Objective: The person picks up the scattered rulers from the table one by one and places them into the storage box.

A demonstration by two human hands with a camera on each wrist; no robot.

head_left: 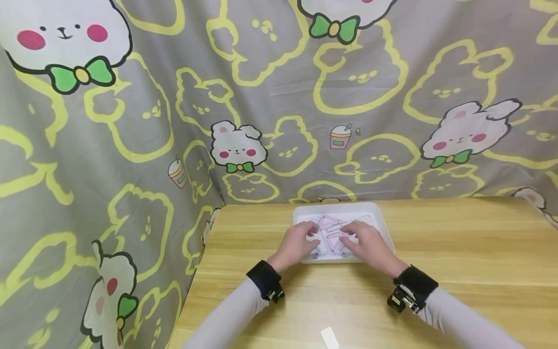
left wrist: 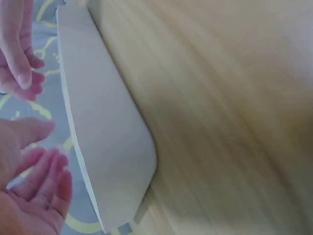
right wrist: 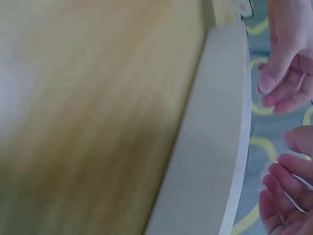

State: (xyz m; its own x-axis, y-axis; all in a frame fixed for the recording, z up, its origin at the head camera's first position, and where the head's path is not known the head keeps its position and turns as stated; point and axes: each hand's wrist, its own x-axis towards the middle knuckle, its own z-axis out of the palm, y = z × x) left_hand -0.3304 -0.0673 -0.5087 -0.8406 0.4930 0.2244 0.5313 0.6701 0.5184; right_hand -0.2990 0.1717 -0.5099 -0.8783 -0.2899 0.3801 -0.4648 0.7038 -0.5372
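A white, shallow rectangular tray (head_left: 385, 228) with rounded corners sits near the back edge of the table. Several flat clear pieces with pink parts (head_left: 333, 242), some triangular, lie in it. My left hand (head_left: 301, 241) is over the tray's left side, its fingers loosely bent and apart from the thumb. Over the right side hovers my right hand (head_left: 366, 242), fingers likewise loosely bent and facing the left hand. In the left wrist view the left hand (left wrist: 36, 181) shows nothing gripped. The right wrist view shows the right hand (right wrist: 288, 191) above the rim; the tray's contents are hidden there.
The tray stands on a wooden table (head_left: 471, 252). Behind and to the left hangs a grey curtain (head_left: 279, 97) with yellow outlines and cartoon rabbits. A small white strip (head_left: 330, 338) lies at the front of the table. Both wrists wear black bands with cameras.
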